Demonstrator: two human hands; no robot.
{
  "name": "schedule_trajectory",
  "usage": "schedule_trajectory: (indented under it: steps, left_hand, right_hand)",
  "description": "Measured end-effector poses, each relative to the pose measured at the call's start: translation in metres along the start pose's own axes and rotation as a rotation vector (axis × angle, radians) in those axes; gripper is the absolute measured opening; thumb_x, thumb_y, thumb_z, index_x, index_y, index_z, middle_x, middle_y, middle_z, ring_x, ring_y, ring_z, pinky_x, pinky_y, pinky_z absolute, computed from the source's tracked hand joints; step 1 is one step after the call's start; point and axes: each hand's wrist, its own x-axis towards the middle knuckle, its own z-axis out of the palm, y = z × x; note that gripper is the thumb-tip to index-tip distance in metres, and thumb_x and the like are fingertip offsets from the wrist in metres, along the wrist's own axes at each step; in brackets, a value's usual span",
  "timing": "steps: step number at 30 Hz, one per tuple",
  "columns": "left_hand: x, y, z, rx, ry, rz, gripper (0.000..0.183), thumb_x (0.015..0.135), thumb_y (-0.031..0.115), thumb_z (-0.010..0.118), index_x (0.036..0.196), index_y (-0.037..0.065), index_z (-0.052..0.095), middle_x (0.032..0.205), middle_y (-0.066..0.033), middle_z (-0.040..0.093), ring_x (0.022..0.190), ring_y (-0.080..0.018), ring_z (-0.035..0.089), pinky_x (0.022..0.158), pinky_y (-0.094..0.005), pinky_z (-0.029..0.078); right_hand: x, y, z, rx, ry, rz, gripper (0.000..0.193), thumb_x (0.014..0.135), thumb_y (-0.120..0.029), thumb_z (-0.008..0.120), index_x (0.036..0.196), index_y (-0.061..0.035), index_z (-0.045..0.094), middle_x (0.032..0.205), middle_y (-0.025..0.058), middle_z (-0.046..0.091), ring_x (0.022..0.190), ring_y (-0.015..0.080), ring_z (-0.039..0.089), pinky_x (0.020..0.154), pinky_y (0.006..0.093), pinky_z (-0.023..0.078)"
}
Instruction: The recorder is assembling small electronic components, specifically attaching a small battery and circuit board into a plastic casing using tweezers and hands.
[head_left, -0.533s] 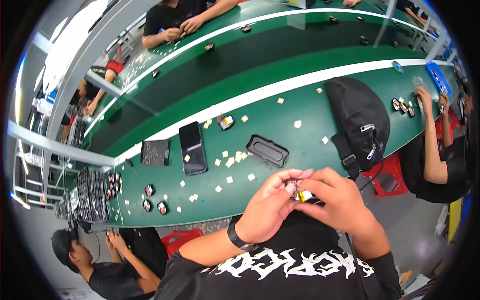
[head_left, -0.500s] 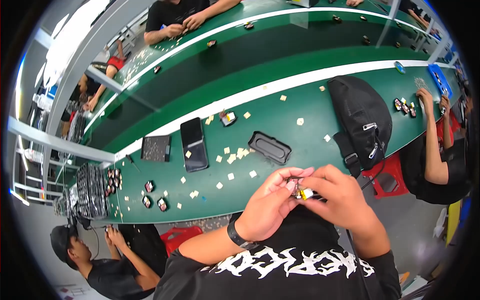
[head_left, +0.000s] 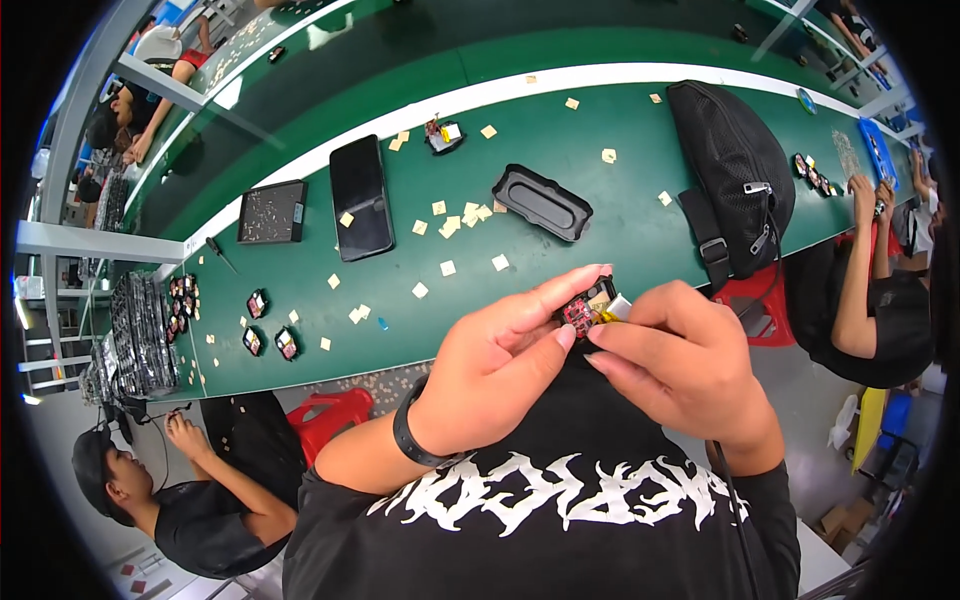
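Note:
My left hand (head_left: 500, 355) is closed around a small electronic device (head_left: 577, 318), a black housing with a red circuit board, held above my lap at the table's near edge. The left thumb presses on the board side. A beige patch shows inside the housing. My right hand (head_left: 690, 355) pinches at a small white-and-yellow battery (head_left: 618, 308) on the device's right side; the fingertips partly cover it. Beyond the hands, a black plastic tray (head_left: 543, 203) and scattered beige square pads (head_left: 500, 263) lie on the green table (head_left: 460, 330).
A similar open device (head_left: 443, 135) sits at the far edge near a black phone (head_left: 362, 198). To the left are a shallow black box (head_left: 272, 212), a screwdriver (head_left: 220, 253), several devices (head_left: 287, 343) and stacked trays (head_left: 145, 330). A black bag (head_left: 735, 180) lies right. Co-workers sit on both sides.
The device has turned in my left hand, so its board and the beige patch inside now show. My right fingers have shifted to the battery's edge. The whole view has tilted downward.

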Motion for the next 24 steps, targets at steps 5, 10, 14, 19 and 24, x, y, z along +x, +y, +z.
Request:
schedule_trajectory:
  steps: [5,10,14,19,24]
  left_hand:
    - [-0.008,0.007,-0.002,0.257,-0.005,0.058,0.050,0.099,-0.011,0.045,0.148,-0.005,0.047,0.152,-0.0180,0.051,0.131,-0.0188,0.055,0.113,-0.0332,0.040]
    - [-0.012,0.008,-0.007,0.283,0.004,0.064,0.051,0.097,-0.012,0.046,0.147,-0.003,0.051,0.141,-0.0139,0.057,0.123,-0.0137,0.056,0.104,-0.0277,0.043]
    - [-0.014,0.005,-0.005,0.216,0.038,0.103,0.054,0.096,-0.013,0.048,0.147,0.000,0.053,0.131,-0.0099,0.061,0.113,-0.0083,0.057,0.094,-0.0216,0.046]
    - [-0.015,0.007,-0.009,0.294,0.018,0.104,0.054,0.095,-0.014,0.047,0.147,-0.002,0.052,0.139,-0.0139,0.059,0.120,-0.0126,0.057,0.100,-0.0261,0.044]
    - [-0.014,0.005,-0.009,0.302,0.014,0.093,0.054,0.094,-0.014,0.046,0.146,-0.004,0.051,0.146,-0.0179,0.056,0.127,-0.0174,0.058,0.108,-0.0311,0.042]
  right_hand:
    - [0.004,-0.003,0.006,-0.099,-0.073,-0.089,0.027,0.070,-0.002,0.082,0.094,-0.0047,0.072,0.080,0.0043,0.059,0.059,0.0195,0.059,0.049,0.0320,0.047]
    - [0.006,-0.005,0.005,-0.133,-0.135,-0.115,0.027,0.067,0.000,0.081,0.092,-0.0036,0.071,0.080,0.0056,0.062,0.059,0.0206,0.060,0.049,0.0319,0.047]
    - [0.008,-0.005,0.007,-0.140,-0.153,-0.137,0.028,0.064,0.000,0.080,0.090,-0.0037,0.069,0.078,0.0052,0.062,0.059,0.0208,0.060,0.049,0.0321,0.048]
    - [0.006,-0.003,0.011,-0.134,-0.127,-0.135,0.028,0.062,0.000,0.079,0.087,-0.0035,0.067,0.078,0.0058,0.063,0.059,0.0215,0.061,0.050,0.0323,0.049]
    - [0.005,-0.004,0.012,-0.145,-0.080,-0.119,0.027,0.060,-0.005,0.078,0.084,-0.0050,0.066,0.078,0.0044,0.059,0.060,0.0201,0.061,0.047,0.0327,0.047]
